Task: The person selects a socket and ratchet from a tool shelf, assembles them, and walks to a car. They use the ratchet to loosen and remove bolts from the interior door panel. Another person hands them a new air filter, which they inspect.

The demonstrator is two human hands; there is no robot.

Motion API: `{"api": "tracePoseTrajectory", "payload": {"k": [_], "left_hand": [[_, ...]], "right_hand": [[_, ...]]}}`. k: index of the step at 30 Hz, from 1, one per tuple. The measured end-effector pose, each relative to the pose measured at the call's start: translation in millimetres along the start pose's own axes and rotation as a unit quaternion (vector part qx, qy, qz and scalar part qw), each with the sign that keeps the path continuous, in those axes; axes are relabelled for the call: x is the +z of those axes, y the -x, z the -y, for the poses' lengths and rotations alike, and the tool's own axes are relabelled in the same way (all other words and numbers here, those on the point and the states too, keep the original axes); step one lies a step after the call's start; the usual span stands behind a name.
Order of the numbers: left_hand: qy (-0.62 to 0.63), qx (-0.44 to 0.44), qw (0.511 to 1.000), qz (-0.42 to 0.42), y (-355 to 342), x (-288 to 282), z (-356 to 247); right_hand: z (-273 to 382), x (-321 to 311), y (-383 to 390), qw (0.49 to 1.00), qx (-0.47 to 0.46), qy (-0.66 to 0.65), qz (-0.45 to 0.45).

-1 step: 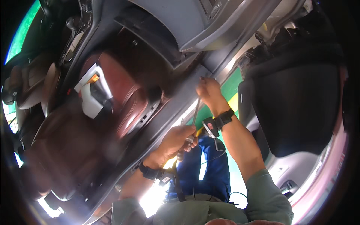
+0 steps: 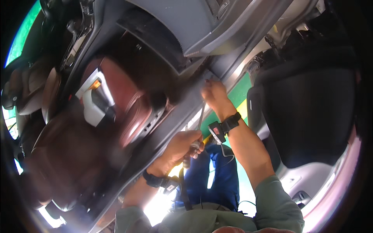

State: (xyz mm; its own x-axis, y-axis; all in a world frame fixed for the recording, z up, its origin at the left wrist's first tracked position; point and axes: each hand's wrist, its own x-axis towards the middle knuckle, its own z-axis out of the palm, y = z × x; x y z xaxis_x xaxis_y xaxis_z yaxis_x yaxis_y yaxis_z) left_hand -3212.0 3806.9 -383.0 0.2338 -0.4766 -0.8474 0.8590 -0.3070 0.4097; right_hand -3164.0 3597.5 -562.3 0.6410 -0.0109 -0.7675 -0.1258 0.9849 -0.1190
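You have two bare hands up at the dark grey car door sill (image 2: 182, 112). Your left hand (image 2: 176, 149) has its grip curled tight around the handle of one slim metal hand tool (image 2: 196, 134), whose thin shaft runs up toward your right hand (image 2: 213, 95). Your right hand's fingers are pressed together at the sill edge, pinching something too small to tell. Each wrist carries one black strap: two in all. Left of the sill sits one reddish-brown leather car seat (image 2: 124, 101) with a silver-grey side trim piece (image 2: 93, 97). One black seat back (image 2: 311, 108) fills the right. Your blue trousers (image 2: 221, 178) show below, over the green floor (image 2: 241, 89).
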Motion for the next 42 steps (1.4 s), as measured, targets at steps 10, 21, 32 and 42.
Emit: {"api": "tracePoseTrajectory", "payload": {"k": [10, 21, 32, 42], "left_hand": [[0.060, 0.094, 0.992, -0.052, -138, -97, -53], [-0.039, 0.138, 0.989, 0.034, -164, -102, -30], [0.042, 0.183, 0.970, 0.155, -139, -115, -15], [-0.116, 0.115, 0.941, 0.296, -97, -111, -13]], "right_hand": [[45, 15, -98, 0.989, -0.092, 0.096, 0.059], [68, -28, -86, 0.959, -0.195, 0.158, 0.132], [22, -8, 76, 0.868, -0.417, 0.197, 0.184], [5, 27, 114, 0.852, -0.470, 0.026, 0.229]]}}
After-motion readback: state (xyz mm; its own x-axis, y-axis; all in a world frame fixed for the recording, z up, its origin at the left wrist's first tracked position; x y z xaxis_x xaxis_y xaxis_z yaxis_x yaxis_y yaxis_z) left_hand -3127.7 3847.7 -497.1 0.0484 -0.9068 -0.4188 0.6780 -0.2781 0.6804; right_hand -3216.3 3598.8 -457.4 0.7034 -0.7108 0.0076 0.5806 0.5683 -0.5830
